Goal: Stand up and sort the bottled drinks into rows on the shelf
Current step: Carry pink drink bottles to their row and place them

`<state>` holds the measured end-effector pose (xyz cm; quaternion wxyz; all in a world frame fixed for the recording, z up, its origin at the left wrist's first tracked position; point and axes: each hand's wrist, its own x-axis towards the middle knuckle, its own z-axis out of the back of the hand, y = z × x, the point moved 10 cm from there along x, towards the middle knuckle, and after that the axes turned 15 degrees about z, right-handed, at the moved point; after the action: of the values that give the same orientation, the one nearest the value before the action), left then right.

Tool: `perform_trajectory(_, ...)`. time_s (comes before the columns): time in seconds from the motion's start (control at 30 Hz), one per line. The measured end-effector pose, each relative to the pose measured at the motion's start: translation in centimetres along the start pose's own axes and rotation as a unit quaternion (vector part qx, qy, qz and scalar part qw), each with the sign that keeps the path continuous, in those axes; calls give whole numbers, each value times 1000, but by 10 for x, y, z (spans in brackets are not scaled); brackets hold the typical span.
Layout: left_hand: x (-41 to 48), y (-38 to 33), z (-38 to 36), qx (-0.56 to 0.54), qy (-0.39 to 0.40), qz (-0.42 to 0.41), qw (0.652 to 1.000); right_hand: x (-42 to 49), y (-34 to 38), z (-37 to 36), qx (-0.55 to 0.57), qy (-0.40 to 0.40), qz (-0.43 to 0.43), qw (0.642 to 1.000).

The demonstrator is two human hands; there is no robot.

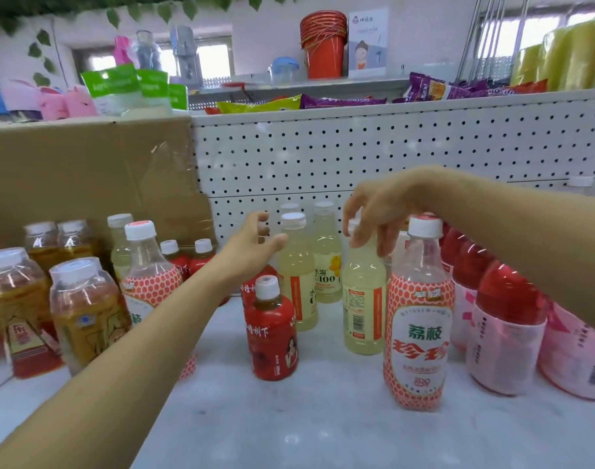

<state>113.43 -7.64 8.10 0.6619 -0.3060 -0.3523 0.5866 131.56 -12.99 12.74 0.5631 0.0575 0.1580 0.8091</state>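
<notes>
Mostly done: every bottle in view stands upright, none lying on the shelf (pixel 323 428). Already grouped: amber teas (pixel 83 316) near left, pink bottles (pixel 506 336) right, lemon row (pixel 298 272) far centre by the pegboard (pixel 391 147). Left to do, my read: strays mid-shelf, i.e. lemon bottle (pixel 364 299), lychee bottle (pixel 419 319) just right of it, red tea (pixel 272 336) near centre, plus left lychee bottle (pixel 147 265) in among the teas. Right hand (pixel 380 211) is over the lemon bottle, fingers curled down round its cap; looks like a pinch, but the cap is half hidden. Left hand (pixel 255 242) is beside the lemon row, fingers loosely curled, holding nothing. All bottles capped and filled: pale yellow, amber, red
</notes>
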Motion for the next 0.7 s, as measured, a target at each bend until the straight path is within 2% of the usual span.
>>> perform_trajectory(0.13,4,17,21,30,-42,4,999,20,-2,2,46,-24,20,998)
perform_trajectory(0.33,15,42,3,59,24,71,995,21,-8,-3,142,23,18,989)
perform_trajectory(0.43,13,49,-2,55,14,65,996,12,-3,3,80,23,33,996)
perform_trajectory(0.47,12,49,0,61,-1,56,997,9,0,12,36,-4,40,999)
perform_trajectory(0.53,7,46,3,100,-20,39,994,-3,19,39,-34,-113,68,991)
perform_trajectory(0.63,-8,40,7,178,-56,10,982,-37,71,60,-50,-285,164,943)
perform_trajectory(0.7,-21,35,11,215,-81,-20,973,-53,105,40,-35,-309,225,923)
